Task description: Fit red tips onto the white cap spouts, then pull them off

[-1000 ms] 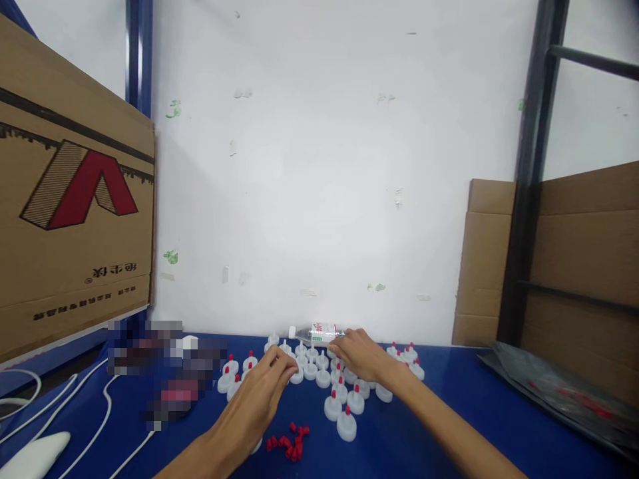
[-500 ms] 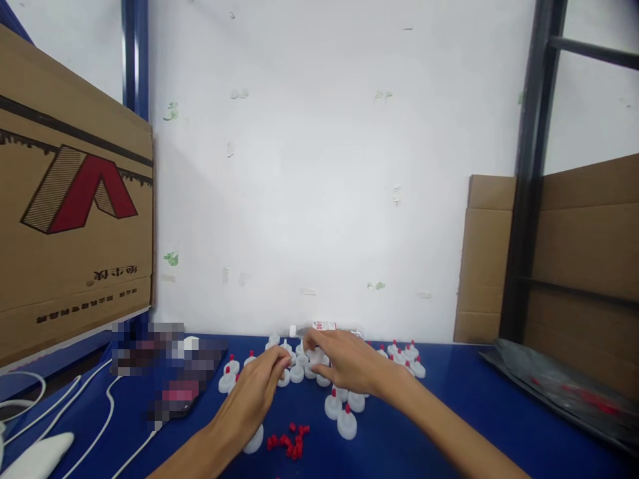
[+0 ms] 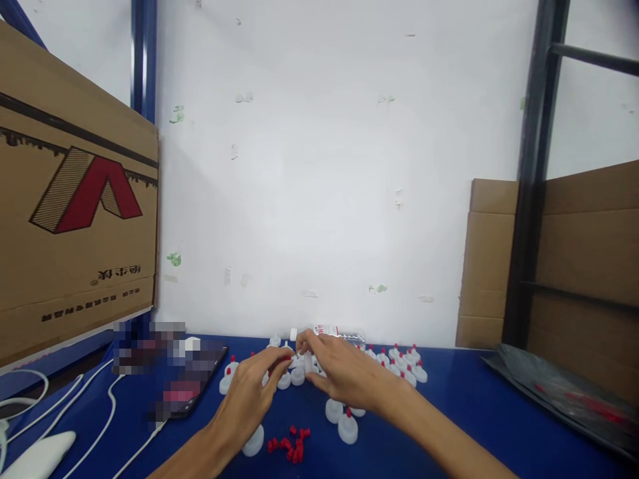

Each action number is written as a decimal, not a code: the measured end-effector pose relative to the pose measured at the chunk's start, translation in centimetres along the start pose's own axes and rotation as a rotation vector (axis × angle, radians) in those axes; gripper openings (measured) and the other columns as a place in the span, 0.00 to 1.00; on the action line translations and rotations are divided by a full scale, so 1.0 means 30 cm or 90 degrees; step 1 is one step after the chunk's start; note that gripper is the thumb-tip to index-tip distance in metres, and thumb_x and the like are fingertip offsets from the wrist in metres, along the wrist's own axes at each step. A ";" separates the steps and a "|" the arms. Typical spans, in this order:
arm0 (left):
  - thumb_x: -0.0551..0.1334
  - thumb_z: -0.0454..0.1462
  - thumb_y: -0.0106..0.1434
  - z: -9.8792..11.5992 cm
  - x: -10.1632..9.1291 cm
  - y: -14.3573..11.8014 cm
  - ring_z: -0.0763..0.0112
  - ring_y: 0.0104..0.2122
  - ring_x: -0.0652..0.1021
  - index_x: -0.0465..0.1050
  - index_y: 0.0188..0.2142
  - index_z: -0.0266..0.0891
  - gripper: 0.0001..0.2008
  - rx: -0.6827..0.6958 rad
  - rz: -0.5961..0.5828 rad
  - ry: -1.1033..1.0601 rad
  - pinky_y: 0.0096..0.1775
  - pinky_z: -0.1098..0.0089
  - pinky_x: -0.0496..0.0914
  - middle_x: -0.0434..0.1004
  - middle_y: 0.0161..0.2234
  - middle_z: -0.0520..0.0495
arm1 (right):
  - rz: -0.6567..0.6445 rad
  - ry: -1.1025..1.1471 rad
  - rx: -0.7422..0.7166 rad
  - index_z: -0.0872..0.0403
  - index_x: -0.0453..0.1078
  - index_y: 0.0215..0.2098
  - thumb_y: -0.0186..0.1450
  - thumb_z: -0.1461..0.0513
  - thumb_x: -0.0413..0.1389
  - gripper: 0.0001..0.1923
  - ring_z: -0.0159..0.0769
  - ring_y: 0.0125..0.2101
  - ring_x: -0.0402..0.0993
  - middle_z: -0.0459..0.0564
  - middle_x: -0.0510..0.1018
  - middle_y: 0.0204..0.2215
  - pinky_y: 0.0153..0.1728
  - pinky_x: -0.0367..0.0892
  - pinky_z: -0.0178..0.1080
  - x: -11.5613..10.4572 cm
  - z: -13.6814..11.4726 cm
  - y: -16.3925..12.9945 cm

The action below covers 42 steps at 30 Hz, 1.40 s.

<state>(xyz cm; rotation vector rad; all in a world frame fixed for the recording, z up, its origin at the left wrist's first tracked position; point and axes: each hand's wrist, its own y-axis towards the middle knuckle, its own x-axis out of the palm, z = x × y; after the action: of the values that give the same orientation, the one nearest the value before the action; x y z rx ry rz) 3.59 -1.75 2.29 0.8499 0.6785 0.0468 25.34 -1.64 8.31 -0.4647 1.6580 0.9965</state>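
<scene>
My left hand point(image 3: 252, 386) pinches a small red cap point(image 3: 289, 358) between thumb and fingertips. Facing it, my right hand point(image 3: 347, 372) is closed around a translucent white nozzle lid point(image 3: 308, 363), its spout side toward the red cap. A narrow gap seems to separate the two parts; fingers partly hide both. Several loose red caps point(image 3: 289, 447) lie on the blue table below my hands. Close by, a white lid with a red tip point(image 3: 348, 427) stands upright, and another white lid point(image 3: 253, 441) is beside my left wrist.
More white lids, many red-tipped, stand behind and right of my hands point(image 3: 419, 372). A clear plastic bottle point(image 3: 352, 337) lies by the wall. Leftward are a phone point(image 3: 200, 379), white cables point(image 3: 110, 406) and a big cardboard box point(image 3: 80, 266). A dark plastic bag point(image 3: 564, 392) lies right.
My right hand has shifted left with the white nozzle lid, closer to my left hand. A red cap now shows at my left fingertips. The camera view has shifted slightly.
</scene>
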 end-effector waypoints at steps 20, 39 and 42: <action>0.63 0.49 0.68 0.021 -0.015 0.027 0.58 0.40 0.82 0.83 0.41 0.41 0.16 -0.153 0.019 -0.205 0.42 0.65 0.75 0.84 0.39 0.44 | 0.028 -0.133 -0.088 0.54 0.58 0.57 0.71 0.62 0.59 0.20 0.48 0.48 0.78 0.57 0.79 0.49 0.46 0.70 0.45 0.017 0.012 0.017; 0.61 0.52 0.67 0.040 -0.037 0.033 0.64 0.27 0.77 0.84 0.39 0.39 0.20 -0.179 -0.066 -0.198 0.30 0.69 0.70 0.84 0.33 0.46 | 0.090 -0.200 -0.186 0.54 0.62 0.49 0.61 0.78 0.48 0.22 0.43 0.50 0.70 0.57 0.74 0.50 0.52 0.69 0.44 0.034 0.007 0.018; 0.57 0.51 0.71 0.042 -0.044 0.027 0.66 0.28 0.74 0.83 0.37 0.40 0.21 -0.124 -0.104 -0.155 0.32 0.70 0.68 0.80 0.31 0.48 | 0.102 -0.211 -0.194 0.55 0.64 0.47 0.65 0.77 0.49 0.17 0.43 0.50 0.70 0.58 0.74 0.49 0.52 0.69 0.44 0.049 0.001 0.020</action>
<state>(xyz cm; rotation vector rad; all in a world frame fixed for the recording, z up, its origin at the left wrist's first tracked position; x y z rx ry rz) 3.45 -2.45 4.14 0.5985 0.5024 -0.1345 24.43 -1.01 7.19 -0.3457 1.2663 1.3766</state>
